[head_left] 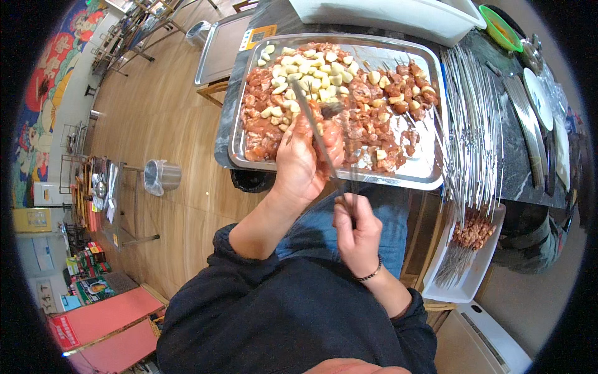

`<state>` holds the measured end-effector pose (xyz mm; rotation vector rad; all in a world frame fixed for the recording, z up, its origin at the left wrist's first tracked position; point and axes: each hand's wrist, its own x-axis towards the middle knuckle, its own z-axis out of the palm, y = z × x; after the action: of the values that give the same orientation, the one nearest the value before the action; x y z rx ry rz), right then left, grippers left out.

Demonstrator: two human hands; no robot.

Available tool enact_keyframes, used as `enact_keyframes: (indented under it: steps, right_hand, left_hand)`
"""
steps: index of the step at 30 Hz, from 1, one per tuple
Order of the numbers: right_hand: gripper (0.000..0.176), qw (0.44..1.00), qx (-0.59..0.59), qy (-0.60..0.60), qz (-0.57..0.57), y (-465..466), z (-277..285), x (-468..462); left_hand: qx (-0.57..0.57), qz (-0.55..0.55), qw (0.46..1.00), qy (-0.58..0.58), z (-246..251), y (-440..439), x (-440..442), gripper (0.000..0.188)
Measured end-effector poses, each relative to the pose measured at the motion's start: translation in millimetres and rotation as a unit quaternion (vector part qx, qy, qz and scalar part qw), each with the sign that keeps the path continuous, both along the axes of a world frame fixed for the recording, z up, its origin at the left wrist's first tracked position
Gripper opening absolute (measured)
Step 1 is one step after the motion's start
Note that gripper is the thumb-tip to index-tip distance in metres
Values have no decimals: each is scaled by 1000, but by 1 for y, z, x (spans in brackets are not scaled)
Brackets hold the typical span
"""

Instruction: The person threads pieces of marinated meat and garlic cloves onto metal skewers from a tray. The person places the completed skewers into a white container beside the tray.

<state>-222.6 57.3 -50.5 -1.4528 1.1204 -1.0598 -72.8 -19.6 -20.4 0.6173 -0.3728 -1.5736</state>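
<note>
My right hand (357, 229) grips the lower end of a flat metal skewer (323, 142), which is blurred and slants up to the left. My left hand (301, 168) is closed around raw meat pieces beside the skewer's middle; how far the skewer runs through them is hard to tell. Both hands are at the near edge of a metal tray (397, 182). Raw meat chunks (261, 105) fill much of it, with peeled garlic cloves (322, 70) heaped on top. Loaded skewers of meat and garlic (413, 91) lie at the tray's right. A dark blurred patch (331, 110) shows past my left fingers.
Many bare metal skewers (472, 126) lie right of the tray. Below them, a white plastic bin (460, 290) holds loaded skewers. A large white tub (383, 16) stands behind the tray, beside a green-rimmed bowl (502, 30). A lined waste bin (163, 176) stands on the floor leftward.
</note>
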Motion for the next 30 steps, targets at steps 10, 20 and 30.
enact_keyframes:
  steps: [10,20,30]
  right_hand:
    - [18,871,-232,382,-205,-103,57,-85]
    - [25,867,-209,410,-191,-108,68,-109]
    - [26,812,-95,571,-78,-118,55,-115]
  left_hand:
    - [-381,-101,430,-813,32,-66,-17,18]
    - [-442,-37,364,-819,48,-45,-1,40]
    - [-332,54,482,-809,60,-57,60,19]
